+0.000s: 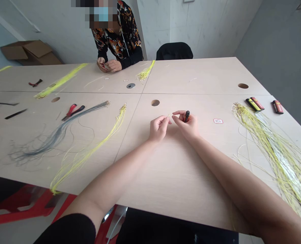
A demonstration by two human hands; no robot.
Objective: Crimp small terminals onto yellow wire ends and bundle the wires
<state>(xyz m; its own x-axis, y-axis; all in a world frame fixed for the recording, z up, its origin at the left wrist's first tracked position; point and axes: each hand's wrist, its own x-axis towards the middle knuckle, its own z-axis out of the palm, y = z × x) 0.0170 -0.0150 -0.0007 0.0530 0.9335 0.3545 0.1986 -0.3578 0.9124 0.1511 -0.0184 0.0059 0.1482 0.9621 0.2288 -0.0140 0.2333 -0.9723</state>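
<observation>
I see the pale desk (191,200) spread widest, a yellow-and-white wire bundle (274,149) lying along its right side. Between that and a thinner yellow bundle (99,145), I have both hands close together over the desk. The right hand (189,125) curls around a black-tipped tool (187,116), thumb and forefinger slightly parted. Just beside them, the left hand (158,128) pinches a tiny pale strand (169,116) at its fingertips.
</observation>
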